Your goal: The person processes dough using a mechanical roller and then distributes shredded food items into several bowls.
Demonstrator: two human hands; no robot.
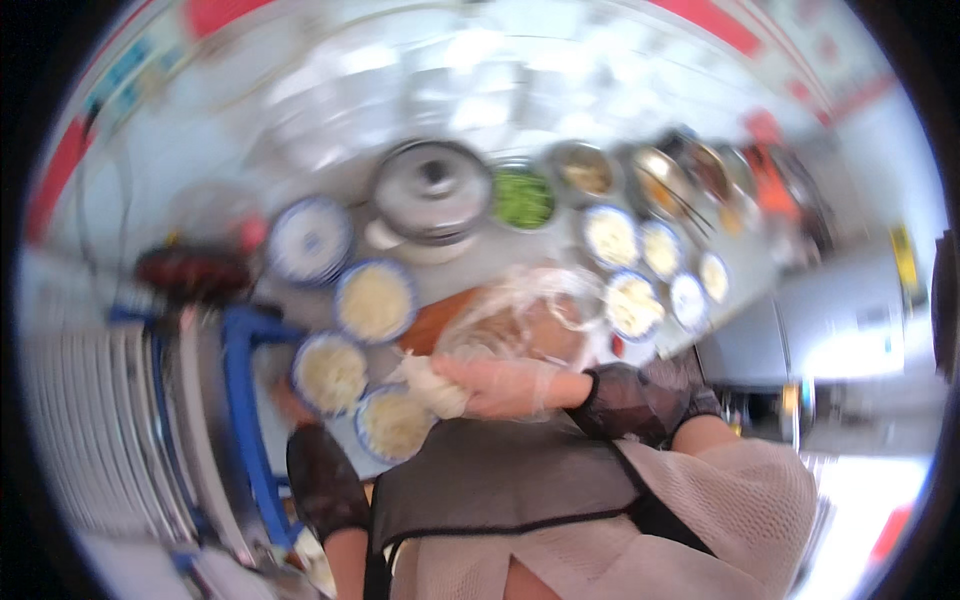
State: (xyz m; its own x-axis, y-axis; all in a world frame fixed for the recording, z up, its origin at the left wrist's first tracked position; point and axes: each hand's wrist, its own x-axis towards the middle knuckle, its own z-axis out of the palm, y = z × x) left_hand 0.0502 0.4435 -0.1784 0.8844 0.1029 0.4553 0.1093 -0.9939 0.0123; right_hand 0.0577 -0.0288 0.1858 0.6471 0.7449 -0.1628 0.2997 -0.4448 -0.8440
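Note:
My right hand (502,386), in a clear plastic glove, is closed on a clump of pale noodles (439,386) above a blue-rimmed bowl of pale noodles (397,424). Near the table's left edge, my left hand (292,401) is blurred beside another bowl of noodles (330,373); whether it touches the bowl cannot be told. A third filled bowl (375,300) stands behind these two. A clear plastic bag (517,315) lies over a brown board (439,319) beyond my right hand.
A lidded metal pot (433,191) stands at the back, between stacked plates (310,240) and a container of chopped greens (523,196). Several small bowls (634,304) and metal basins (583,171) are on the right, with chopsticks (679,199) across one. A blue-framed rack (247,420) borders the left side.

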